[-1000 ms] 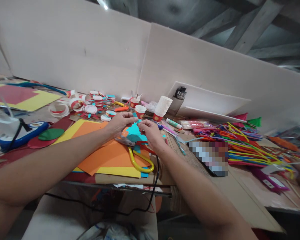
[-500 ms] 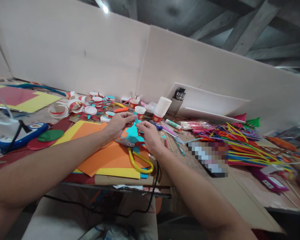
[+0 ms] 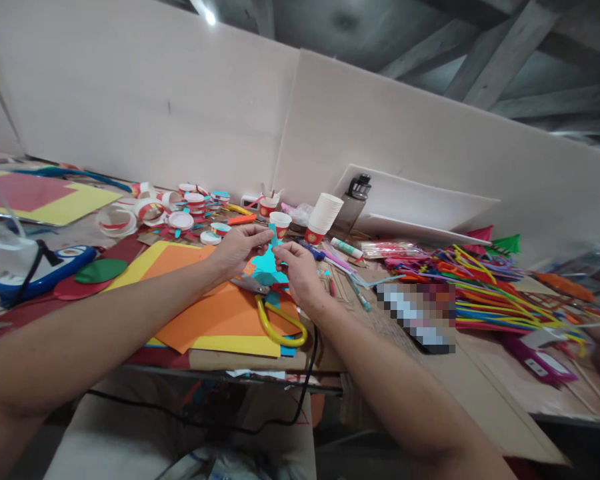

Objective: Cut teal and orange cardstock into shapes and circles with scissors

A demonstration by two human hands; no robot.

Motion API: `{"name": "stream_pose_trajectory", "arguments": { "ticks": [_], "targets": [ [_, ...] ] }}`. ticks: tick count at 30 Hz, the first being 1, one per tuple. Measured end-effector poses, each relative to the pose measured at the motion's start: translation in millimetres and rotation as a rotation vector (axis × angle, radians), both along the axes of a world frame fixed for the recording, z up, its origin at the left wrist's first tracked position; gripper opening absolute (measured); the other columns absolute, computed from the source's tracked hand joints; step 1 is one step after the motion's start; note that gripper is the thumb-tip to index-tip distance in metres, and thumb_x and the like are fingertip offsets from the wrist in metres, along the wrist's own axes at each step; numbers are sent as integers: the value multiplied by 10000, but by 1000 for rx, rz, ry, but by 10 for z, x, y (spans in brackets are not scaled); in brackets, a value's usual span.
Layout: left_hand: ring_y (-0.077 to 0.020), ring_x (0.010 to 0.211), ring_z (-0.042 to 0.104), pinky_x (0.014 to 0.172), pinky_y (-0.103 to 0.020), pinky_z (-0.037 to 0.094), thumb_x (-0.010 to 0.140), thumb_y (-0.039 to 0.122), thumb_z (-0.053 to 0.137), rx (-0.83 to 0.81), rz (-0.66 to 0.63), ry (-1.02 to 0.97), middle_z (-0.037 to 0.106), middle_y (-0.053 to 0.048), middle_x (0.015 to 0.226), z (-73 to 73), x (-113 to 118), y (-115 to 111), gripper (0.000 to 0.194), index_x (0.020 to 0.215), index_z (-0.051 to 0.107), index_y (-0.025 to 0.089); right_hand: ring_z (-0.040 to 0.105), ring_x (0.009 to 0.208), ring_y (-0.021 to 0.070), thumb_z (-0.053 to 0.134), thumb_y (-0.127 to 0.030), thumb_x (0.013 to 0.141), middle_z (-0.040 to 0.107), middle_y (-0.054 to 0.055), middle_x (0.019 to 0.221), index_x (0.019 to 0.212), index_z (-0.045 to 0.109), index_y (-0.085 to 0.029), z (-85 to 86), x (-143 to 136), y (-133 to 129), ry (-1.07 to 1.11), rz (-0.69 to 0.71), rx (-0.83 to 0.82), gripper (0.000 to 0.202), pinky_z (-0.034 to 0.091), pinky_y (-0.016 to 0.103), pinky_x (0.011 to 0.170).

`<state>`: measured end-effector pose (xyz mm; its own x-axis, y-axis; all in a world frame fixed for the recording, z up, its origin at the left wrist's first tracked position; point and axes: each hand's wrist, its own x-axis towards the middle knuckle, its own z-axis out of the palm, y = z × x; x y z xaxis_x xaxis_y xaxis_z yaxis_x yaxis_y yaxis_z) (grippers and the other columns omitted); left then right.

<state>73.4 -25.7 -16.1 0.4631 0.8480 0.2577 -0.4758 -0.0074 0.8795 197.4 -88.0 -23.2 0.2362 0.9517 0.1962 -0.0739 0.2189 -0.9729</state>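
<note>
A small strip of turquoise paper [image 3: 273, 235] is pinched between my left hand [image 3: 243, 248] and my right hand [image 3: 296, 265], held up over the table. Fingers of both hands are closed on it. Below them lie more turquoise paper [image 3: 267, 269] and a pair of scissors [image 3: 265, 293] with a large yellow handle, its blades pointing left. The scissors rest on orange sheets [image 3: 205, 317], which overlap a yellow sheet [image 3: 245, 347]. Just behind my fingertips stands a white and red paper cup [image 3: 280, 221].
At the back left sit several cut cup pieces [image 3: 153, 210]. A stack of paper cups [image 3: 326, 212] and a dark bottle [image 3: 354, 203] stand behind my right hand. Coloured pipe cleaners [image 3: 495, 293] spread to the right. A black cable [image 3: 307, 380] hangs over the front edge.
The turquoise strip shows a little more upright between my fingers. My hands have hardly moved, and the scissors lie where they were.
</note>
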Motion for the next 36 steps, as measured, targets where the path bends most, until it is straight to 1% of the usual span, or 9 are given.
{"name": "stream_pose_trajectory", "arguments": {
  "ticks": [12, 17, 22, 26, 29, 31, 32, 34, 36],
  "targets": [
    [-61, 528, 509, 517, -196, 395, 597, 301, 817, -61, -17, 32, 562, 20, 599, 5, -10, -35, 274, 707, 639, 123, 402, 504, 82, 634, -316, 662, 461, -64, 520, 611, 543, -190, 17, 0, -14, -68, -79, 12, 164, 316, 234, 501],
    [-65, 538, 526, 534, -202, 404, 605, 286, 810, -36, -26, 51, 578, 13, 607, 9, -17, -30, 260, 718, 646, 120, 390, 506, 83, 625, -316, 670, 460, -62, 526, 614, 534, -192, 27, -7, -41, -85, -91, 6, 164, 305, 233, 489],
    [-67, 528, 522, 532, -206, 398, 615, 278, 797, -22, -13, 66, 579, 6, 589, 10, -28, 19, 235, 684, 644, 113, 419, 545, 93, 599, -350, 712, 488, -56, 580, 669, 529, -195, 25, 8, -27, -229, -81, 11, 176, 327, 238, 523],
    [-62, 523, 515, 541, -204, 409, 605, 272, 799, -58, -5, 30, 567, 13, 585, 18, -58, 92, 237, 661, 630, 115, 480, 619, 112, 556, -343, 769, 535, -40, 659, 761, 536, -199, 147, 72, -93, -492, -23, 29, 146, 357, 244, 576],
    [-64, 526, 517, 529, -199, 400, 597, 273, 803, -76, 14, 17, 575, 10, 589, 45, -94, 150, 250, 682, 627, 115, 489, 618, 122, 523, -318, 822, 567, -12, 686, 740, 565, -197, 292, 116, -294, -884, 63, 21, 152, 341, 256, 572],
    [-68, 540, 527, 515, -193, 389, 591, 268, 805, -97, 54, 16, 589, 2, 609, 72, -122, 183, 259, 708, 633, 115, 522, 622, 145, 542, -351, 834, 609, 19, 711, 795, 615, -199, 352, 121, -482, -1149, 126, -66, 173, 335, 272, 563],
    [-70, 547, 531, 507, -190, 382, 588, 266, 805, -106, 77, 13, 592, -1, 618, 86, -134, 198, 260, 716, 637, 114, 550, 669, 169, 567, -378, 828, 635, 46, 768, 850, 641, -201, 364, 113, -577, -1270, 133, -92, 194, 345, 284, 582],
    [-74, 560, 533, 494, -187, 371, 588, 260, 802, -115, 112, 5, 587, -2, 623, 109, -157, 226, 253, 719, 644, 114, 593, 823, 236, 604, -354, 812, 659, 105, 924, 945, 662, -195, 353, 82, -743, -1472, 156, -123, 215, 381, 317, 653],
    [-73, 562, 523, 489, -186, 365, 593, 255, 797, -115, 122, -4, 579, -2, 619, 121, -175, 253, 235, 706, 645, 116, 586, 948, 282, 598, -326, 822, 640, 142, 1066, 1025, 651, -187, 318, 45, -853, -1570, 209, -141, 252, 407, 350, 726]
  ]
}}
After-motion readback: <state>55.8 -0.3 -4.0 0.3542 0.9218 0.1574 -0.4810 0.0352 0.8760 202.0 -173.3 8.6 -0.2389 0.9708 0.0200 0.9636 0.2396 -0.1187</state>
